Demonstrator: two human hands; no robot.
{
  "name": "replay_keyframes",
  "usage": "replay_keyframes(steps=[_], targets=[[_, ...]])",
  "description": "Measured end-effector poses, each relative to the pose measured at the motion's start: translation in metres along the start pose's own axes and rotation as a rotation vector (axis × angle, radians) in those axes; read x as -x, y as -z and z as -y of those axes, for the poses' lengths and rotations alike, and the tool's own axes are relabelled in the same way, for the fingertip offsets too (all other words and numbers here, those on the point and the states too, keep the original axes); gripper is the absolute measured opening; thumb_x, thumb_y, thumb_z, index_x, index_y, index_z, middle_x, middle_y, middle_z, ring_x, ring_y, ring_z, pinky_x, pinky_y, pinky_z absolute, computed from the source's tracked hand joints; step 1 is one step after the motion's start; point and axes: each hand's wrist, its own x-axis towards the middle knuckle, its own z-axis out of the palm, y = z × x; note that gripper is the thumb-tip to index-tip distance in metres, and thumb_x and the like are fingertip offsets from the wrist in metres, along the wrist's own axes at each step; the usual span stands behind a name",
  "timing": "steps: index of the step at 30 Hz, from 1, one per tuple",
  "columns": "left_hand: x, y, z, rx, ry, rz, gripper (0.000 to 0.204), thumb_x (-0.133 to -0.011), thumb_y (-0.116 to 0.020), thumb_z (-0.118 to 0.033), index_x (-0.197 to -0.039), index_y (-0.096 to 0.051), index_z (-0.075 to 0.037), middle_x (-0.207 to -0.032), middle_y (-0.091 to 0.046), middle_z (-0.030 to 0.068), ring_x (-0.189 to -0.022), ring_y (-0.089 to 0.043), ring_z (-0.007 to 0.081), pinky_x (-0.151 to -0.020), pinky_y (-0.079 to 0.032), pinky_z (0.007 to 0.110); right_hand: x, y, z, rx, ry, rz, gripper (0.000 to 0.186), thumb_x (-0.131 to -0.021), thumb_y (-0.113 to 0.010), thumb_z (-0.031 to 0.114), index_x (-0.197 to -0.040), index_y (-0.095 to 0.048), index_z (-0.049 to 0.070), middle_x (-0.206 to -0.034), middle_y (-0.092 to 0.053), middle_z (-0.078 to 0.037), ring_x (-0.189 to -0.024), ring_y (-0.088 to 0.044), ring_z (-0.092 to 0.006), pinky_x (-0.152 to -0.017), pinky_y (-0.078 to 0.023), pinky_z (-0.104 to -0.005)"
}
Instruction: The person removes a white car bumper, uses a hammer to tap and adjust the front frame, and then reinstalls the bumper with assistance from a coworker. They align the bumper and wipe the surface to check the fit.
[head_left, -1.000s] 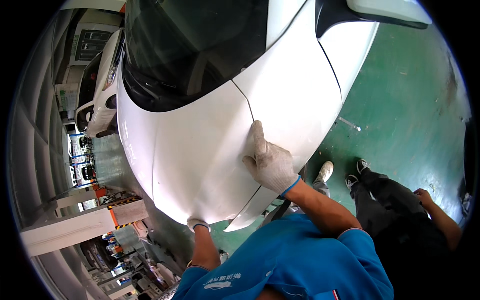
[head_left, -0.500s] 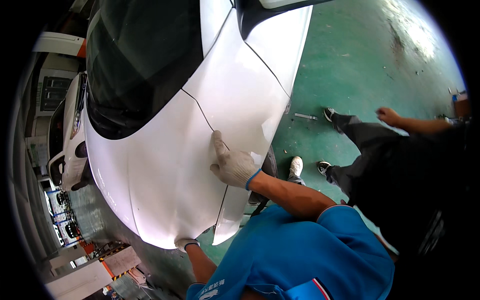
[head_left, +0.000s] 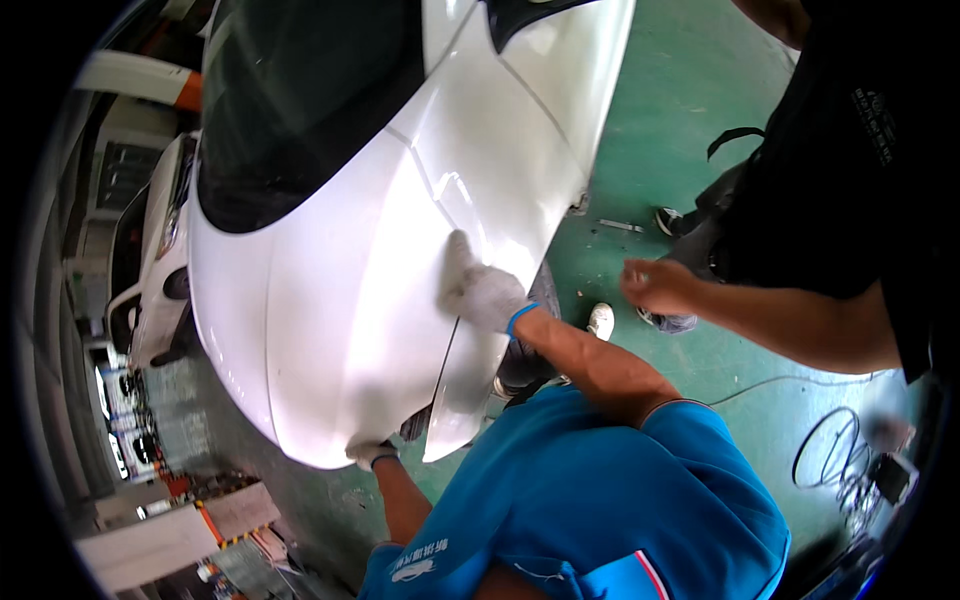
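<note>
My right hand [head_left: 488, 296], in a white knitted glove with a blue cuff, rests on the white car. Its index finger stretches along the seam between the hood [head_left: 320, 300] and the front fender [head_left: 500, 190]; the other fingers are blurred. At the front corner of the hood is my gloved left hand [head_left: 370, 456], touching the edge. Its fingers are mostly hidden, so their grip does not show. Toward the front, the seam is a dark line, with a dark gap [head_left: 415, 424] near my left hand.
A person in black [head_left: 820, 200] stands at the right, one hand [head_left: 655, 287] near my right forearm. A flat metal tool [head_left: 620, 226] and a coiled cable [head_left: 850, 460] lie on the green floor [head_left: 660, 130]. Another white car [head_left: 160, 270] is parked at the left.
My view has shifted. My right fingertip has slid slightly forward along the seam. The person in black has come closer, their hand now lower and farther left. My left hand stays at the hood edge.
</note>
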Motion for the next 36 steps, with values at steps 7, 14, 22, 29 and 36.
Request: replay_keyframes(steps=[7,14,22,29,36], targets=[[0.023,-0.002,0.012,0.252,-0.039,0.348,0.07,-0.098,-0.038,-0.058,-0.134,-0.058,-0.002,-0.134,-0.061,0.0149,-0.119,-0.06,0.0339,-0.101,-0.05,0.052,0.045,0.008,0.018,0.075,-0.036,0.006,0.049,-0.1,-0.055,0.037,-0.136,-0.05,0.003,-0.116,-0.069,-0.017,-0.112,-0.065,-0.0346,-0.097,-0.051,-0.0453],[0.022,0.029,0.047,0.311,0.1,0.933,0.062,-0.101,-0.049,-0.058,-0.134,-0.054,-0.005,-0.124,-0.065,0.0136,-0.109,-0.063,0.0266,-0.094,-0.052,0.044,0.143,-0.088,-0.103,0.131,-0.021,-0.126,0.046,-0.095,-0.059,0.04,-0.129,-0.065,0.01,-0.124,-0.068,-0.016,-0.115,-0.065,-0.0312,-0.098,-0.051,-0.0409],[0.099,0.014,0.045,-0.094,0.081,1.096,0.043,-0.102,-0.059,-0.04,-0.128,-0.054,-0.007,-0.111,-0.065,0.011,-0.094,-0.065,0.0212,-0.083,-0.053,0.035,0.406,-0.185,-0.508,0.742,-0.442,-0.039,0.031,-0.09,-0.058,0.04,-0.107,-0.074,0.02,-0.106,-0.074,-0.014,-0.1,-0.07,-0.0371,-0.086,-0.056,-0.0476],[0.072,0.037,0.043,0.023,-0.042,1.065,0.04,-0.106,-0.051,-0.037,-0.129,-0.048,-0.005,-0.111,-0.061,0.0129,-0.101,-0.068,0.0237,-0.085,-0.056,0.037,0.455,-0.17,-0.429,-0.158,-0.971,-0.169,0.032,-0.094,-0.059,0.036,-0.093,-0.074,0.008,-0.071,-0.068,-0.012,-0.059,-0.064,-0.0233,-0.058,-0.051,-0.0406],[0.071,0.037,0.032,0.028,0.076,0.907,0.052,-0.105,-0.051,-0.046,-0.132,-0.048,-0.002,-0.107,-0.063,0.0138,-0.102,-0.067,0.025,-0.082,-0.054,0.035,0.36,-0.122,-0.332,-0.846,-0.825,-0.526,0.013,-0.088,-0.071,0.011,-0.097,-0.07,0.002,-0.072,-0.064,-0.008,-0.056,-0.057,-0.0174,-0.05,-0.048,-0.0332]])
